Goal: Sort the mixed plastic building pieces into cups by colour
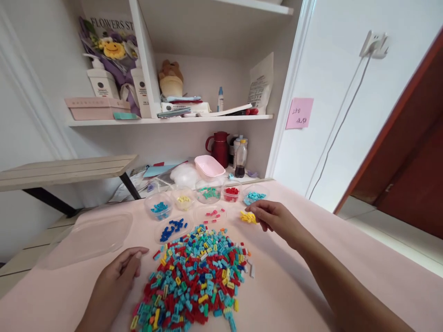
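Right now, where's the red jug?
Head view, back of the desk, just right of centre: the red jug stands below the shelf, left of the yellow-capped bottle.

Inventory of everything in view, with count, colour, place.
Brick heap: one, multicoloured, table centre
Clear tubs: five, holding bricks, back row
Flat clear trays: two, blue and pink bricks, behind heap
Yellow bricks: small pile, right hand's fingertips
Large clear lid: one, left
Pink basin: one, behind tubs
Jug: one, dark red, beside bottles
Plush bear: one, brown, shelf
Pump bottles: two, white, shelf
Sticky note: one, pink, wall
Smaller shelf items: too cluttered to count
Left hand: one, beside heap
Right hand: one, at yellow bricks
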Tool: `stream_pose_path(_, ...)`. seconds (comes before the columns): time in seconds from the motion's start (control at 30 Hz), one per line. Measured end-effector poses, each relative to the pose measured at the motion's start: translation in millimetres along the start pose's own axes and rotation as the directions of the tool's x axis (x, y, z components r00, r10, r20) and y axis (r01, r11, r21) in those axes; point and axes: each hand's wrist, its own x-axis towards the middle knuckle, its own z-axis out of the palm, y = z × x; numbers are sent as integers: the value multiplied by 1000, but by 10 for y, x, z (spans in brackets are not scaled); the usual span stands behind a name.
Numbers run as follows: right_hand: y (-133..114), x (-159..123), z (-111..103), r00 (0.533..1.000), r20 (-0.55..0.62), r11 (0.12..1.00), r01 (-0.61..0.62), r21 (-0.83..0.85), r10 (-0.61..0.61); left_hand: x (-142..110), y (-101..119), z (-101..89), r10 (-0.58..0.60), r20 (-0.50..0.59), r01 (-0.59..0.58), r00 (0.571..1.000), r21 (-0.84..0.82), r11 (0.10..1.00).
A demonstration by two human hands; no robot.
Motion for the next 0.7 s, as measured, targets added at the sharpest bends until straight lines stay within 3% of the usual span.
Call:
stream_pose_path(0.07,-56,-51,-3,995,104,981,30,-190,-10,6,-20,5,5,-1,-5,1000,-12,1000)
stream_pose_path(0.17,-103,-95,41,988,141,869,124,-479,-63,29,-69,23,36,-10,-36,999,-12,999)
stream_pose_path(0.23,-102,-114,117,979,178,804,183,-565,-98,43,-91,32,51,-22,-51,998,27,998)
stream_pose_path(0.43,-9,-126,350,948,295,782,270,-562,-115,62,-91,32,91,5,-89,996,274,958)
stream_pose_path(0.7,57,-42,96,972,208,794,42,-606,108,81,-75,37,104,62,-119,993,323,939)
